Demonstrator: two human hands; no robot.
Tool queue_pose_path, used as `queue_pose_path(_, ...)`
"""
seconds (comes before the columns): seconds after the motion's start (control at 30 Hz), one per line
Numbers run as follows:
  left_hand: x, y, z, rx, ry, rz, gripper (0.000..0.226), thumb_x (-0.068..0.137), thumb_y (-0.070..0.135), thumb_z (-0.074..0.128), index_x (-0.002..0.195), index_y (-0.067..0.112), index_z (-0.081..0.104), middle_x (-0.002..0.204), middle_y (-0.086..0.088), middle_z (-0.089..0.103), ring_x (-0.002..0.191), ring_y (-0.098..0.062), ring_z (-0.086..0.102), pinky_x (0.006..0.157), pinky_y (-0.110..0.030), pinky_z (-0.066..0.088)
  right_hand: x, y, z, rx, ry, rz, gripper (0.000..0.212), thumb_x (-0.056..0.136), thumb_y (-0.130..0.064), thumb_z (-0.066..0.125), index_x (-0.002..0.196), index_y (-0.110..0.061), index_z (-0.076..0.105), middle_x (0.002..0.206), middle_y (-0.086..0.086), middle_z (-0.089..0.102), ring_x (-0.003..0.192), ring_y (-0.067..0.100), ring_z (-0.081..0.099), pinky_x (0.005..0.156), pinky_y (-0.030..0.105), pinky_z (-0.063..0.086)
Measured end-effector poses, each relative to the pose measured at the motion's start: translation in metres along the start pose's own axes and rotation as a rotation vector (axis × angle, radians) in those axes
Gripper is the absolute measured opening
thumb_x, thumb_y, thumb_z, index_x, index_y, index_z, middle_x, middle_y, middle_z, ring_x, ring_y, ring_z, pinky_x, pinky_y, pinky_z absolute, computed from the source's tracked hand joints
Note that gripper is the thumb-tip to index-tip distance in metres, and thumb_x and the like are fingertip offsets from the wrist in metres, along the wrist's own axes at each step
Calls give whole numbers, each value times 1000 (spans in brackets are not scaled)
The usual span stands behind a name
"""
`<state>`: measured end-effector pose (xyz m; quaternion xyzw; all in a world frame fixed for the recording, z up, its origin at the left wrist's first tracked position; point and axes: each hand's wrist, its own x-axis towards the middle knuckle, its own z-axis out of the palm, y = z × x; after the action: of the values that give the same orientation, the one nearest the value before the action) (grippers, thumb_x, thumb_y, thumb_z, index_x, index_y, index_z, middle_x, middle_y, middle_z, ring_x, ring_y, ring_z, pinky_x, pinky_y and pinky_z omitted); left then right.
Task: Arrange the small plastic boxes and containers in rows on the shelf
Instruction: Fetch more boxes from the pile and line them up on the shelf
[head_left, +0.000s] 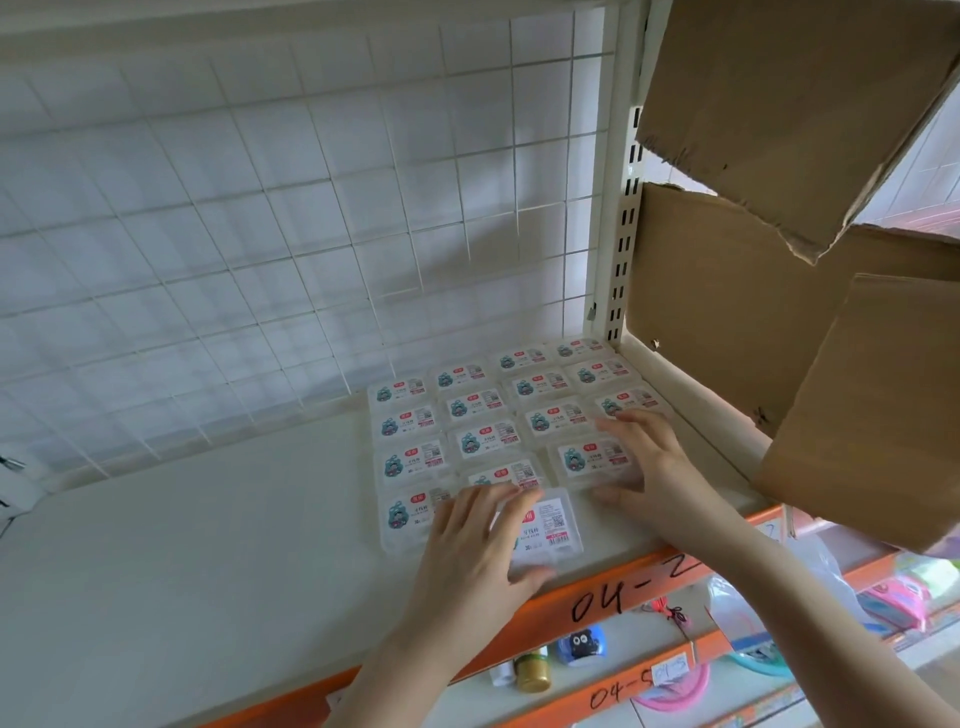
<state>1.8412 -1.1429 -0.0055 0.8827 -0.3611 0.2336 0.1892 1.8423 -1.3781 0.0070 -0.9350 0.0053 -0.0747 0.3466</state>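
Head view: we see a cream shelf (208, 519) with an orange front edge, and a block of small plastic boxes (483, 410) laid flat in rows at its right rear, up against the wire grid back (311, 234). The labels face up, presumably so the stock can be read from the front. The left hand (467, 551) holds one loose box (545, 525) at the front of the block, its grip grasping the box with fingers along the left side and the thumb under the near edge. This box sits slightly skewed, its long axis running roughly front to back and tipped a little clockwise against the rows. Its label text reads toward us, like the others. We judge it is being nudged square into the gap in the front row.

The right hand (644, 462) lies flat with fingers spread over the right-hand boxes, its grip released and grasping nothing, probably steadying that column so it does not slide. Cardboard flaps (779, 130) hang at the right. The rest of the shelf to the left carries no boxes yet, so the arranging looks only part done.
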Motion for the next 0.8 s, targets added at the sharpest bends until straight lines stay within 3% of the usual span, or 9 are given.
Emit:
queue_pose_path(0.17, 0, 2, -7, -120, 84, -80, 55, 77, 51, 57, 122, 21, 48, 117, 7, 53, 108, -8, 47, 97, -20, 33, -1, 1, 3, -60, 77, -33, 52, 81, -30, 72, 129, -19, 52, 136, -1, 39, 127, 18, 39, 105, 29, 37)
queue_pose_path(0.33, 2, 2, -12, -228, 204, -189, 49, 77, 46, 62, 117, 21, 47, 115, 6, 53, 109, -6, 48, 97, -18, 37, -4, 0, 3, -98, 64, -104, 45, 85, -27, 67, 127, -18, 55, 138, -4, 41, 122, 14, 47, 101, 25, 42)
queue_pose_path(0.47, 2, 2, -13, -256, 210, -212, 47, 78, 45, 62, 117, 22, 47, 115, 9, 51, 109, -4, 48, 97, -16, 37, -4, -2, 3, -98, 64, -95, 46, 86, -27, 66, 129, -20, 53, 139, -7, 41, 123, 11, 46, 99, 20, 39)
queue_pose_path(0.67, 2, 1, -12, -267, 173, -226, 45, 79, 47, 60, 115, 24, 47, 114, 10, 52, 108, -2, 47, 95, -14, 37, -3, 3, 5, -75, 77, -108, 44, 85, -24, 68, 127, -18, 55, 136, -3, 45, 120, 14, 49, 97, 23, 43)
queue_pose_path(0.8, 5, 1, -12, -263, 186, -250, 47, 77, 49, 59, 116, 26, 46, 114, 12, 51, 107, -2, 48, 92, -16, 39, -6, 4, 6, -60, 285, -231, 27, 87, -19, 61, 113, -14, 63, 119, 2, 56, 111, 24, 55, 88, 39, 51)
